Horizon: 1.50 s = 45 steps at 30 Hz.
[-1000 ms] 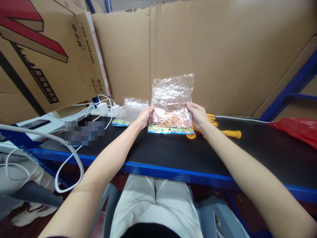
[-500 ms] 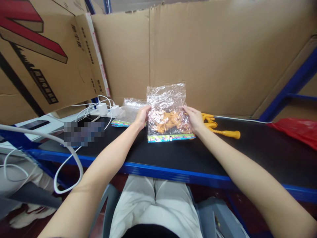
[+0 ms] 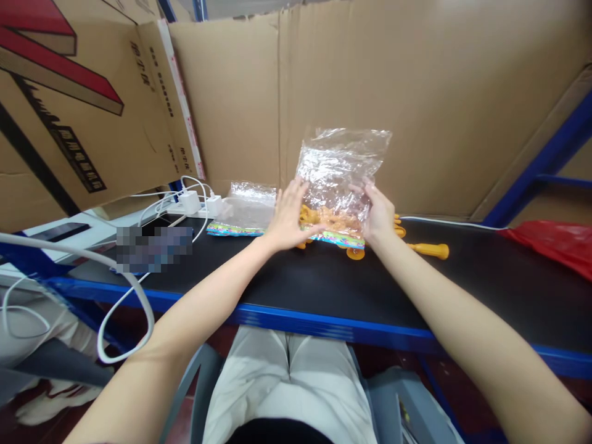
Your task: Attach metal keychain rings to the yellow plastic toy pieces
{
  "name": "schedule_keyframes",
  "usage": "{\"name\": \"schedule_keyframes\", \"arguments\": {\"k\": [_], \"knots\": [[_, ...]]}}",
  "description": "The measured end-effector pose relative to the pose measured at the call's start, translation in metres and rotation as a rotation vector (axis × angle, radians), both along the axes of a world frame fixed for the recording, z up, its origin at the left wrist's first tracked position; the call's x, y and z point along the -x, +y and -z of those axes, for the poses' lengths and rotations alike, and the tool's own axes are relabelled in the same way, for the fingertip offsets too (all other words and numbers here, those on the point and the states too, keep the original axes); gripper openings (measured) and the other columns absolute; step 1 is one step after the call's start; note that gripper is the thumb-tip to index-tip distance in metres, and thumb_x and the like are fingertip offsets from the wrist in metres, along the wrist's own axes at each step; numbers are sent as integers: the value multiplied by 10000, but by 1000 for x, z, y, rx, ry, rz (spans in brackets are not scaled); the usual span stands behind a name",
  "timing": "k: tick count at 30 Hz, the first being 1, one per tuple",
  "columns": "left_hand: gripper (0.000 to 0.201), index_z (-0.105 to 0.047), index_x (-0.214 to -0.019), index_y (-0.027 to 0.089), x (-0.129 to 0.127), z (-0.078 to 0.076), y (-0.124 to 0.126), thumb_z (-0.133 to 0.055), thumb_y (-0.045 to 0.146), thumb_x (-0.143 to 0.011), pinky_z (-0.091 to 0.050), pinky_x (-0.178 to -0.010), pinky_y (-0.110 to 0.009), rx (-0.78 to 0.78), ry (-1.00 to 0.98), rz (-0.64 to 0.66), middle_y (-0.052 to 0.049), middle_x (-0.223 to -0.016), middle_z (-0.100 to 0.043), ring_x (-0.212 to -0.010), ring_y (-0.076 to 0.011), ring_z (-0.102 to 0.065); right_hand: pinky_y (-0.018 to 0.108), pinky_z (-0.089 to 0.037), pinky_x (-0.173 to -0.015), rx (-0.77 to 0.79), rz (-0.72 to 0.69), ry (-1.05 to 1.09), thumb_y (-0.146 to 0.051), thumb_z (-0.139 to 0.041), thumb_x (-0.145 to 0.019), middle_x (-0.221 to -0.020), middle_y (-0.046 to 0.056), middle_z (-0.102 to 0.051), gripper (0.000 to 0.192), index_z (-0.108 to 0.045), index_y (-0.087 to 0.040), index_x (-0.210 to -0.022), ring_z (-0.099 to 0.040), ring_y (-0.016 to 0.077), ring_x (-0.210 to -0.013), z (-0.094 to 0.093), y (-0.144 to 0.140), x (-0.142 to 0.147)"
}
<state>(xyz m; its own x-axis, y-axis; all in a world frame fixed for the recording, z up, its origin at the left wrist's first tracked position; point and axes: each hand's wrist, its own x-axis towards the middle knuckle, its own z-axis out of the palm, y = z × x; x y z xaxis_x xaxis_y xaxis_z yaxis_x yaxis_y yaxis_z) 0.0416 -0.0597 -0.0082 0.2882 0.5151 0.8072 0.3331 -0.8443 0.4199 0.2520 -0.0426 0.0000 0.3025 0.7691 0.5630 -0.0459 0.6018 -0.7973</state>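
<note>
The crinkled clear plastic bag with a colourful printed strip (image 3: 340, 179) stands on the black bench top with a blue edge (image 3: 324, 296), against the brown cardboard wall (image 3: 416, 92). The left hand (image 3: 289, 219), fingers spread flat, presses its left side; the right hand (image 3: 379, 213) cups its right side. Orange plastic toy pieces (image 3: 324, 219) inside blur behind glare. Another orange toy (image 3: 423, 249) lies half hidden behind the right hand.

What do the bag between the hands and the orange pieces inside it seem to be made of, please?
The bag looks like thin clear plastic film: it is see-through, crinkled and glints with highlights, with a printed colourful strip along its bottom edge. The orange pieces look like moulded plastic, evenly coloured and smooth, though the film blurs them.
</note>
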Motion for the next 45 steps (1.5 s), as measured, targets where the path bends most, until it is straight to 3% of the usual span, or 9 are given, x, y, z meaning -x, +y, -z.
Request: {"name": "schedule_keyframes", "arguments": {"k": [3,5,8,16,24,31,36,40,45], "knots": [[669,-292,-1428,221,-16,0,-16,-553,370,-830,10,-1133,-535,-230,382,10,-135,-1531,-216,-1430,-300,-97,378,-536,-784,31,-5,175,-451,-581,-761,-1079,28,-676,395,-631,-264,-1105,-631,204,-964,-3,1,-1],[606,-278,-1440,246,-25,-3,-19,-466,237,-864,32,-1134,-535,-296,471,-28,-103,-1536,-218,-1431,-278,-114,365,-538,-793,52,-38,202,-422,-563,-769,-1091,28,-669,367,-631,-255,-1088,-630,199,-969,-3,0,2],[574,-331,-1415,273,-30,-10,-18,-372,120,-864,-10,-1134,-556,-315,484,-23,-72,-1506,-304,-1418,-264,-185,380,-533,-819,60,-110,155,-420,-529,-788,-1101,17,-664,314,-636,-263,-1038,-620,202,-999,-3,-1,4],[496,-483,-1275,309,-22,-34,-19,-419,86,-837,-170,-1117,-565,-233,477,251,-26,-1385,-479,-1349,-226,-357,428,-524,-838,72,-101,-16,-603,-472,-800,-1089,15,-666,370,-617,-269,-867,-607,222,-1032,-6,11,-24],[448,-576,-1162,266,-2,-48,-18,-470,51,-783,-141,-1117,-551,-103,490,260,-42,-1318,-553,-1318,-227,-399,428,-530,-849,77,-99,24,-471,-421,-870,-1071,52,-677,290,-593,-238,-860,-624,215,-1028,-20,12,-38],[500,-564,-1210,267,31,-47,-8,-464,61,-766,-76,-1137,-524,-40,518,102,-44,-1343,-536,-1347,-211,-359,423,-543,-821,140,-164,66,-493,-401,-876,-1137,65,-654,331,-602,-236,-934,-643,216,-989,-22,1,-33],[534,-524,-1276,281,70,-29,10,-425,73,-795,-67,-1125,-564,-38,609,-151,-61,-1411,-463,-1384,-229,-290,430,-496,-895,108,4,36,-467,-558,-806,-1103,64,-667,307,-616,-234,-998,-641,202,-990,-11,12,-35],[656,-390,-1397,257,98,-8,17,-334,16,-790,-85,-1116,-577,57,992,-447,-73,-1524,-251,-1418,-237,-187,445,-400,-1011,58,159,-272,-450,-601,-775,-1212,96,-615,433,-616,-205,-1131,-563,219,-1136,4,16,-29],[716,-251,-1456,298,120,7,26,-309,23,-798,-178,-1106,-553,226,1235,-555,-49,-1545,-171,-1422,-220,-173,525,-205,-1112,-2,229,-941,-477,-540,-819,-1403,113,-450,573,-510,-202,-1320,-362,259,-1326,20,6,-16]]}}
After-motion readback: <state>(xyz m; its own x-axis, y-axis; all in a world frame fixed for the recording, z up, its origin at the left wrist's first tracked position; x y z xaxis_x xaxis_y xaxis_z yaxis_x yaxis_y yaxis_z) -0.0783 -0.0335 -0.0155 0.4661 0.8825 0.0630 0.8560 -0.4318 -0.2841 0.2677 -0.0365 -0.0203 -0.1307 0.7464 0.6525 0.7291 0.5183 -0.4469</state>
